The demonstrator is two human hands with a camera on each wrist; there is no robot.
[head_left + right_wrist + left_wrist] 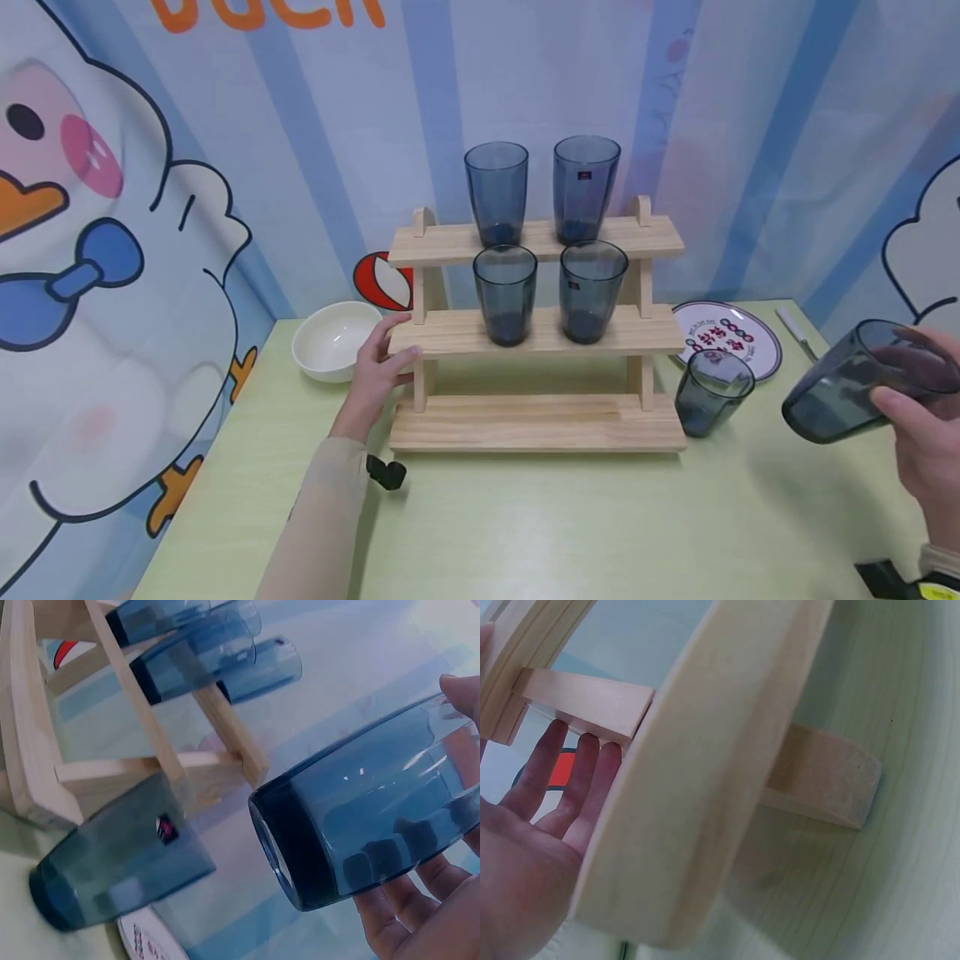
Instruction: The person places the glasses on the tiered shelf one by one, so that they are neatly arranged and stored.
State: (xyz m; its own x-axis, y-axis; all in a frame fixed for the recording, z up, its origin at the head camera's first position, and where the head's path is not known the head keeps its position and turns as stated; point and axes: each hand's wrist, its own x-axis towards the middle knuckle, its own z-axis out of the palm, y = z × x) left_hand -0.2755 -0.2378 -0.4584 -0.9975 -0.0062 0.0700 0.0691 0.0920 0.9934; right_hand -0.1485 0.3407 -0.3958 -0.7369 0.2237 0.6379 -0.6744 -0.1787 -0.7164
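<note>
A three-tier wooden display rack (525, 425) stands in the middle of the table. My left hand (375, 367) holds its left side at the middle tier; in the left wrist view the fingers (577, 787) reach against an upright. In my right hand (926, 433) is a blue-grey glass tumbler (840, 392), tilted above the table at the right, its base toward the rack. Thumb and fingers lie on opposite sides of the tumbler (360, 817). Another tumbler (708, 400) stands upright on the table beside the rack's right end. Two tumblers (505, 300) are on the middle tier, two (497, 192) on the top.
A white bowl (330, 342) sits left of the rack, near my left hand. Behind the standing tumbler lies a plate with red print (761, 346). A white-handled utensil (795, 331) lies at the back right. A printed curtain (337, 150) hangs behind the table.
</note>
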